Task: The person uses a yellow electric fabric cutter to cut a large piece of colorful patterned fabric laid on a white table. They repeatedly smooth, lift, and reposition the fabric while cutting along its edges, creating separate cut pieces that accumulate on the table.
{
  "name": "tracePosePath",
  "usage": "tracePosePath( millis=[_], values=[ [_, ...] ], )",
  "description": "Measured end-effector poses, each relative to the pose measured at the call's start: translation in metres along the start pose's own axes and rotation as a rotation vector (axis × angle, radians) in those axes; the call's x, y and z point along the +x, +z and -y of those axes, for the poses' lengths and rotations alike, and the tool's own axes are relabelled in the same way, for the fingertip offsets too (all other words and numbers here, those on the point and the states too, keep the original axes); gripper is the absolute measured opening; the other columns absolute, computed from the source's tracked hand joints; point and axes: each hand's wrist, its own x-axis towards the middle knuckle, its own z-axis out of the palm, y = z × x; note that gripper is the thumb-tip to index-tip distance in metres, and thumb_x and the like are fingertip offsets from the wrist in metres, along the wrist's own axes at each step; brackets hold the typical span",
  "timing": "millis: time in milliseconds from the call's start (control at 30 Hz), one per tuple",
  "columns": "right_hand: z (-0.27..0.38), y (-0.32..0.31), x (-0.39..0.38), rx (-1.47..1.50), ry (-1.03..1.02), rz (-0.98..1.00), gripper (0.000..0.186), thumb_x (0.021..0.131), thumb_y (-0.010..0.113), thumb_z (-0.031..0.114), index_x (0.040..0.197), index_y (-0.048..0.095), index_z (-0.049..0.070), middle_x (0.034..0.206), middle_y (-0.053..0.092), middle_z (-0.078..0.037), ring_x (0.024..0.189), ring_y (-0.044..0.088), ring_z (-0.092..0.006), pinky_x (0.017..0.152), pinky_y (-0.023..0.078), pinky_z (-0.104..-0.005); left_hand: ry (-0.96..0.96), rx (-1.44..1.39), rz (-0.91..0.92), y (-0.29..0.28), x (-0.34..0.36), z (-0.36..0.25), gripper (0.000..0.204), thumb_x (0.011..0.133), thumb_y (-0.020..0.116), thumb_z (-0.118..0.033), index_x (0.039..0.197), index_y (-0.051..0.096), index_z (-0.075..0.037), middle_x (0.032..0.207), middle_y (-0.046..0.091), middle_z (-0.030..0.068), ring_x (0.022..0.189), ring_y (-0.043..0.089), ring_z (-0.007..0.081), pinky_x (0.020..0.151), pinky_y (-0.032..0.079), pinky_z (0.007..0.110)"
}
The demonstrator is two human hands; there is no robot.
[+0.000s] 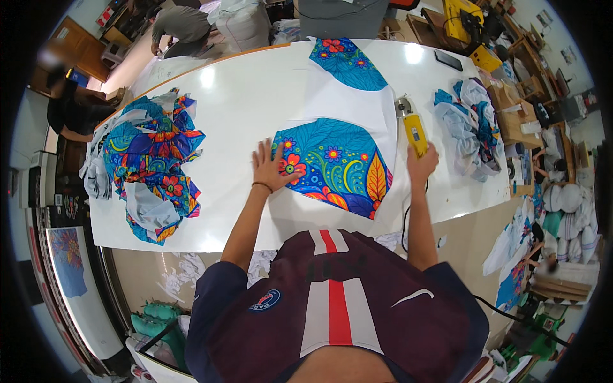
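My left hand (269, 167) lies spread on the left edge of a printed fabric piece (335, 163), blue with bright flowers and leaves. In my right hand (423, 163) is a yellow electric rotary fabric cutter (415, 131), gripped by its rear end. Its round metal head points away from me, just right of the white sheet's edge. That white sheet (351, 105) carries the flowered piece and a second printed shape (350, 62) at the far edge of the table. A dark cord runs down from the cutter past my right forearm.
Piles of printed fabric pieces lie at the left (153, 166) and right (472, 127) of the white table (242, 89). A phone (448, 60) rests at the far right. White scraps (185, 271) litter the floor. Other people (182, 29) are around the room; a printer (83, 287) stands left.
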Motion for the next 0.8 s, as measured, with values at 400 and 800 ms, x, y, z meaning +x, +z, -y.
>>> tracePosePath(
  millis=[400,800],
  values=[
    [-0.014,0.029,0.091,-0.018,0.375,0.701,0.072,0.071,0.086,0.053,0.117,0.069,0.0,0.107,0.076,-0.016,0.098,0.074,-0.0314,0.087,0.057,-0.0417,-0.157,-0.189,-0.093,0.013,-0.06,0.002,0.121,0.074,0.073,-0.082,0.166,0.032,-0.014,0.173,0.012,0.0276,0.158,0.002,0.0557,0.121,0.005,0.075],
    [-0.025,-0.033,0.002,0.388,0.562,0.801,0.06,0.069,0.091,0.029,0.106,0.061,-0.008,0.091,0.071,-0.016,0.074,0.071,-0.0238,0.061,0.058,-0.038,-0.042,-0.07,0.105,0.019,-0.11,-0.094,0.131,0.071,0.066,-0.09,0.169,0.025,-0.015,0.173,0.002,0.0319,0.157,-0.004,0.0574,0.12,0.0,0.076]
  ],
)
